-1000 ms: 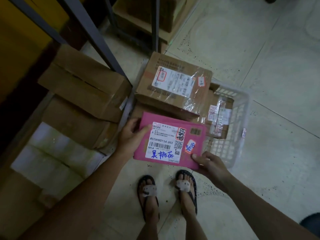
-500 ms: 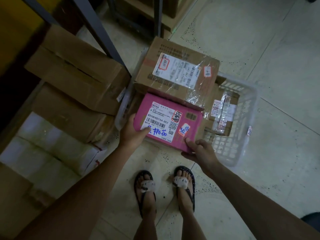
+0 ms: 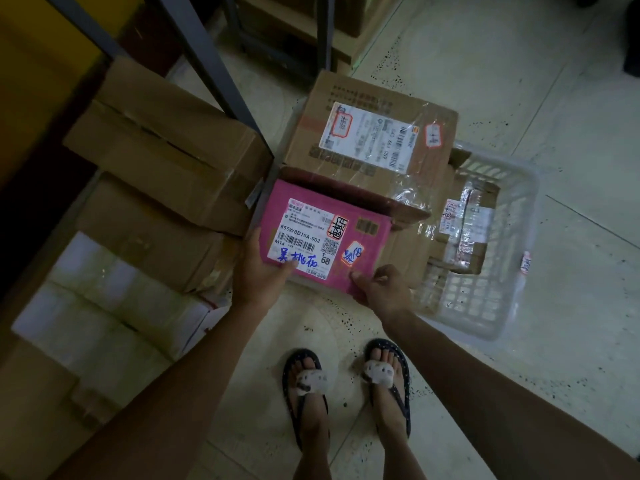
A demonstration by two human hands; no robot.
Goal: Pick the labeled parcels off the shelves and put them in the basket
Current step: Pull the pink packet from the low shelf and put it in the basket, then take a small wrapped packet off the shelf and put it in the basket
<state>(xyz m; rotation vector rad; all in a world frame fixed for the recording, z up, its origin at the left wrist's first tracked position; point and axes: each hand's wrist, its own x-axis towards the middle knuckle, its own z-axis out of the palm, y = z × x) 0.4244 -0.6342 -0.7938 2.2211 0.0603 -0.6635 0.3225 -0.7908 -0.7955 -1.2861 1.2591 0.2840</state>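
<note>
Pink parcel (image 3: 325,237), white printed label, blue handwriting

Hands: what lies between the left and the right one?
In the head view, the near edge of the pink cardboard parcel, gripped by the left hand and the right hand.

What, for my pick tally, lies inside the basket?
A large labeled box and a smaller taped parcel; left hand and right hand hold a pink parcel over the basket. Anything beneath is covered.

Pale speckled floor tiles (image 3: 485,81) (dimly lit) run beside a grey metal shelf frame (image 3: 206,57).
</note>
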